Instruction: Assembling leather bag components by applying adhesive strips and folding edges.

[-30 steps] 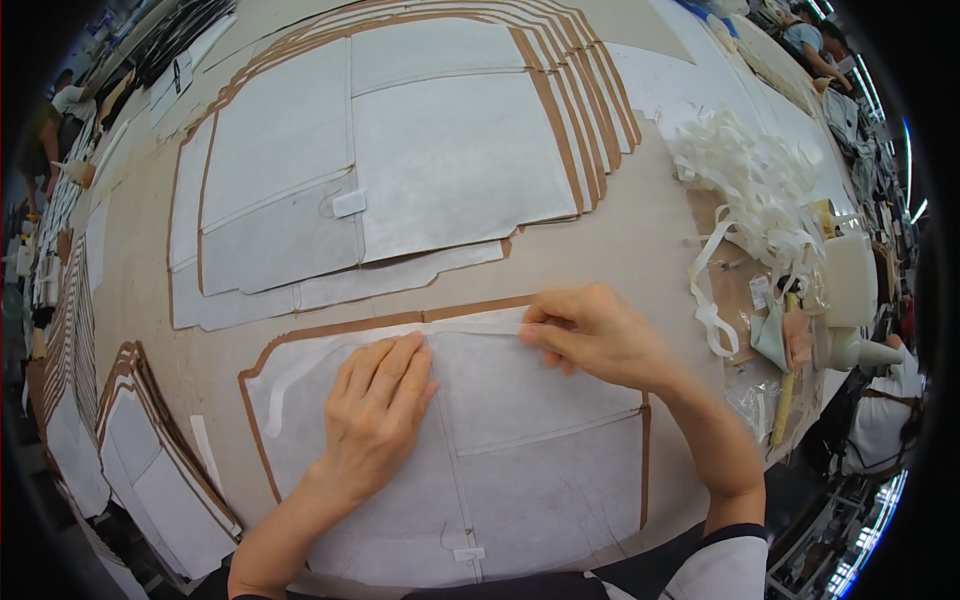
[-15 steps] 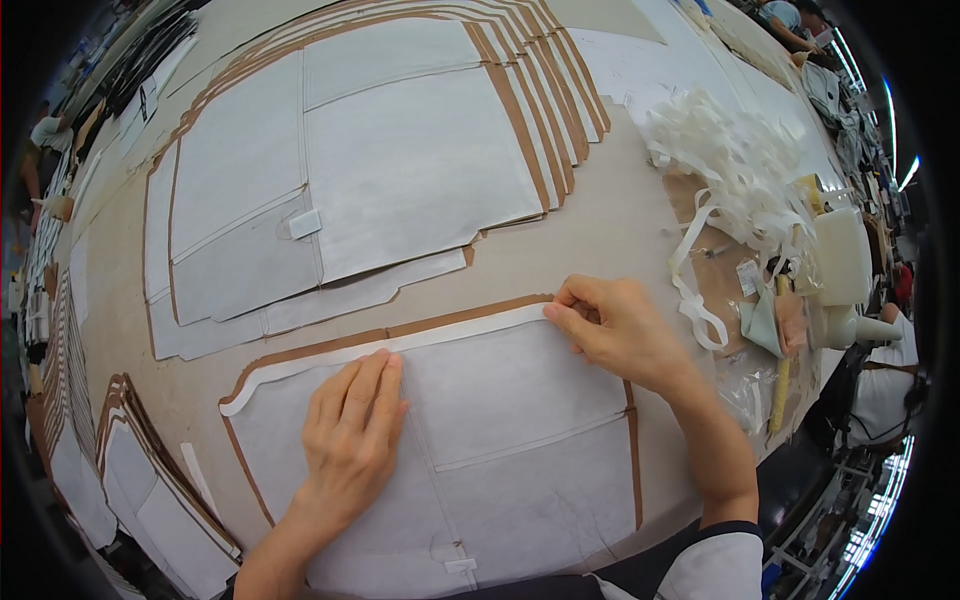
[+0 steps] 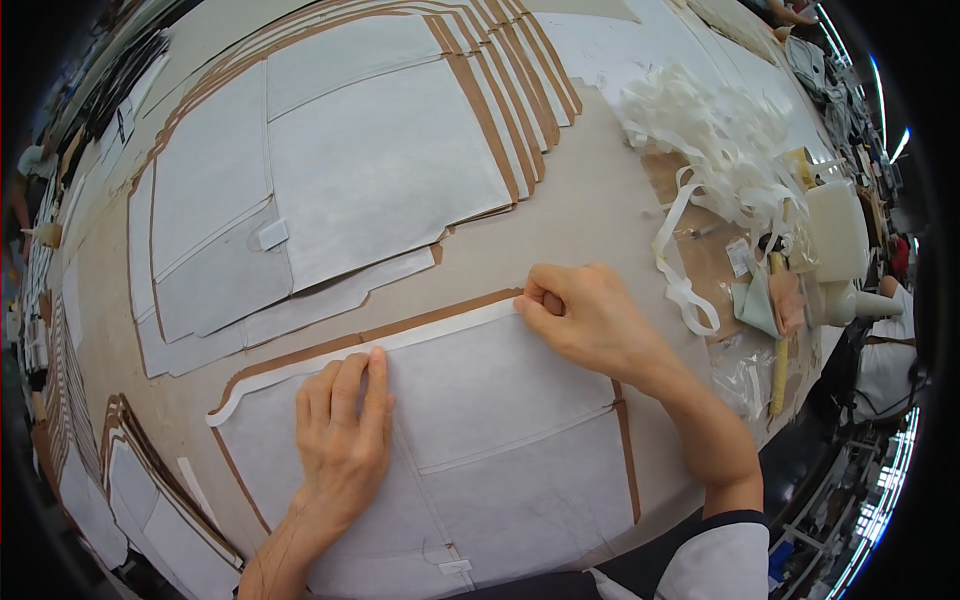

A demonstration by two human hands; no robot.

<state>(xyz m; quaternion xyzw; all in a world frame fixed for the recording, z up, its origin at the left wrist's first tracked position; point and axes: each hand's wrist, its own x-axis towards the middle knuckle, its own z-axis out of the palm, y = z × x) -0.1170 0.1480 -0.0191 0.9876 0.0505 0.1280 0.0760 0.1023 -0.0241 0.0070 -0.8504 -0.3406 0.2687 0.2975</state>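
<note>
White strip (image 3: 450,326): from a curved left end, lies along the brown border (image 3: 440,313) of the pale panel (image 3: 480,400) on the counter (image 3: 560,220), apparently in the laying-and-aligning step. Rests left hand (image 3: 343,435) flat on the panel, grip released, fingertips (image 3: 377,357) at the strip; farther right, pinches the strip with the grip of the right hand (image 3: 590,315). Calls next, in all likelihood, for pressing the strip down rightward.

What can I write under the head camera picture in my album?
Left hand resting on the panel, right hand pinching white tape beside the brown edge.
</note>
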